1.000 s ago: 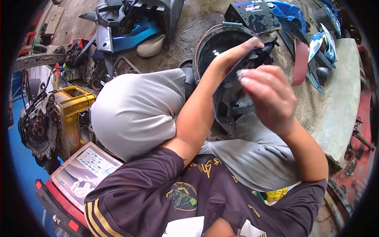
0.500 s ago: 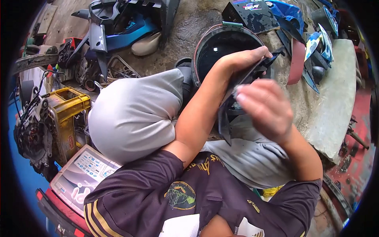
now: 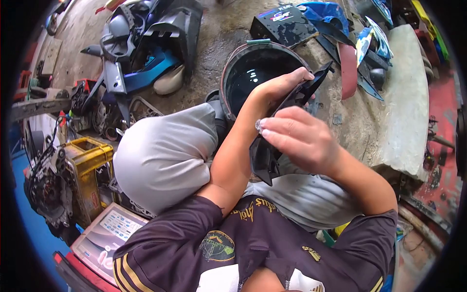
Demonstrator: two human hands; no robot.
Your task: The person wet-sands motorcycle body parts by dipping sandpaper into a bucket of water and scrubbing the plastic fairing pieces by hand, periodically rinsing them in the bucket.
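My left hand (image 3: 284,83) grips the upper end of a long black plastic panel (image 3: 264,160), its thumb on the near side and other fingertips showing past the edge. The panel slants from above my lap up over the rim of a black bucket (image 3: 228,73) of dark liquid. Between the thumb and fingers of my right hand (image 3: 304,138) is a small, crumpled, whitish see-through piece (image 3: 258,125). That hand is in front of the panel's middle and hides part of it; whether the piece touches the panel I cannot tell.
Beyond the bucket lies a wet black box (image 3: 283,24). Blue and red panels (image 3: 347,73) are at right, by a pale slab (image 3: 403,102). Grey and blue vehicle parts (image 3: 153,68) lie upper left. A yellow crate (image 3: 86,151) and an engine (image 3: 47,180) are at left.
My right hand has moved left and slightly down along the panel, with the whitish piece in its fingers. My left hand still grips the panel. The view has shifted a little.
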